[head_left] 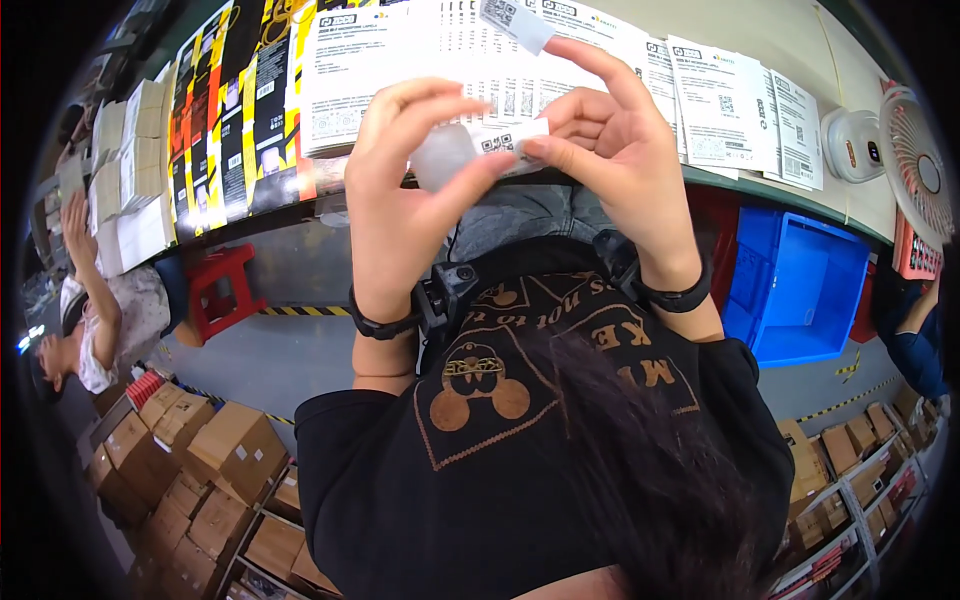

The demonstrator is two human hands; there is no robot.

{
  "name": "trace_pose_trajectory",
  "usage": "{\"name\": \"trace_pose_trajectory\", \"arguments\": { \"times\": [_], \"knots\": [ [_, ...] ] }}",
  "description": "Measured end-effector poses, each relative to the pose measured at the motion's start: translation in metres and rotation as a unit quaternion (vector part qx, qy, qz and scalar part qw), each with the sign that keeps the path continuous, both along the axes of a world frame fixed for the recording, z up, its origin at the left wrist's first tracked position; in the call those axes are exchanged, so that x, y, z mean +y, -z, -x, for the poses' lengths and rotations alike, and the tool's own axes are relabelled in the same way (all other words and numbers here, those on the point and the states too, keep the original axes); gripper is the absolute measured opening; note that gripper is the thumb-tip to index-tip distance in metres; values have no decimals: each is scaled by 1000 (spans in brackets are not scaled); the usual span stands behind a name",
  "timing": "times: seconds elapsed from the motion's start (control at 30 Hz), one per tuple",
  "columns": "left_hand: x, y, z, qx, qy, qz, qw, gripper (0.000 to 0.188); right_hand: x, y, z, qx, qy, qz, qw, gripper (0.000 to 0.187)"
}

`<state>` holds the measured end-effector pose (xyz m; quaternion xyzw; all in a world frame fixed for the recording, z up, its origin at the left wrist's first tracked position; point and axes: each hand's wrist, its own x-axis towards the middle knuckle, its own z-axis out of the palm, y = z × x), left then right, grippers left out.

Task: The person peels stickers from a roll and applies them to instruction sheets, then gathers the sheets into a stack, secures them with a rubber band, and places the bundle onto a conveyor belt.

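Above the table's front edge, my left hand [405, 180] is curled round a small roll of white labels [443, 157], thumb and fingers on either side of it. A short strip of labels [497, 143] with printed square codes runs from the roll toward my right hand [625, 135]. The right thumb and bent fingers pinch the strip's free end. My right index finger is stretched out, and a single white label [514, 22] with a square code clings to its tip. Beneath both hands lie rows of overlapping white printed sheets [720, 105].
Black-and-yellow printed packages [235, 130] and white stacks [143, 150] fill the table's left. A white fan [917, 165] stands at the right. Below are a blue crate [800, 290] and a red stool [222, 290]. Another person [110, 310] works at the left; cardboard boxes [235, 450] are piled behind.
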<state>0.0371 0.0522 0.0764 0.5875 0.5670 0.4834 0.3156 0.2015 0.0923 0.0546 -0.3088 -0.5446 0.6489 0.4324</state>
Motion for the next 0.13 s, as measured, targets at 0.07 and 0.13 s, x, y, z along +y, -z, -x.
{"name": "trace_pose_trajectory", "arguments": {
  "times": [0.07, 0.13],
  "knots": [
    [4, -6, -7, 54, 9, -4, 998, 13, -2, 2, -2, -27, -12, -3, 1000, 62],
    [7, 10, 6, 90, 112, 66, 987, 23, -4, 1, -3, -71, 17, -32, 997, 61]
  ]
}}
